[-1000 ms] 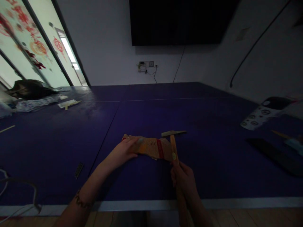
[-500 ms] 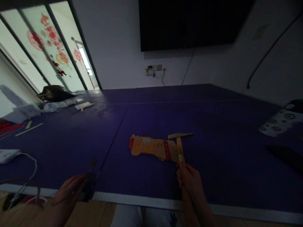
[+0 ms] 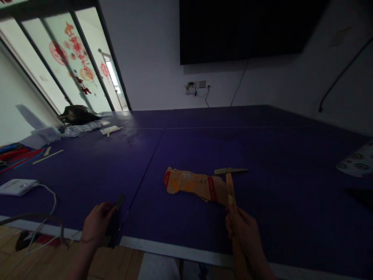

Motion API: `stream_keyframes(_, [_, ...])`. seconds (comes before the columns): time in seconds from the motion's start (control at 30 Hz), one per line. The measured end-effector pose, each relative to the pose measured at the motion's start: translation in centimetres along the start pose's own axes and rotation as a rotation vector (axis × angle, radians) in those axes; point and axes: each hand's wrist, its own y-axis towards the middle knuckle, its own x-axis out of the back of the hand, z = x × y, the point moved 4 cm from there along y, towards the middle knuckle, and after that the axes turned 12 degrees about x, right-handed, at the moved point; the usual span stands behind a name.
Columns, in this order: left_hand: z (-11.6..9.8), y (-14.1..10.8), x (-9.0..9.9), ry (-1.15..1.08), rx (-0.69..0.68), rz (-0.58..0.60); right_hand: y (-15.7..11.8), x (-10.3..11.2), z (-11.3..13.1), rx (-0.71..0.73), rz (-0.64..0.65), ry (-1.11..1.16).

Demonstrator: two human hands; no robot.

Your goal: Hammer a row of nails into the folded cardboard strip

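Note:
My right hand (image 3: 245,229) is wrapped round the wooden handle of a hammer (image 3: 229,182). The hammer's narrow metal head is at the far end, and its shaft crosses the right end of a flat brown piece (image 3: 189,184). That piece looks like cardboard, with wavy edges and red bands. On the left, near the table's front edge, the fingers of my left hand (image 3: 97,221) pinch a small pronged metal tool (image 3: 120,201). Its prongs point away from me, and my fingers hide its lower part.
Purple table (image 3: 134,151) with a seam running front to back. A white box (image 3: 19,187) with a cable lies at left, beyond it thin strips (image 3: 48,156) and a dark bag (image 3: 78,114). A patterned white item (image 3: 357,161) is at far right.
My left hand has lifted and shifted forward, its fingers now nearer the pronged tool's tip end. The view has turned slightly left; the hammer still lies across the brown piece in my right hand.

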Motion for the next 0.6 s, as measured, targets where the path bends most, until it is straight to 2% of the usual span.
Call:
stream_keyframes(0.1, [-0.14, -0.33, -0.09, -0.022, -0.017, 0.067, -0.01, -0.14, 0.09, -0.016, 0.004, -0.005])
stream_keyframes(0.6, [-0.89, -0.46, -0.13, 0.022, -0.054, 0.103, -0.03, -0.22, 0.33, -0.01, 0.004, -0.048])
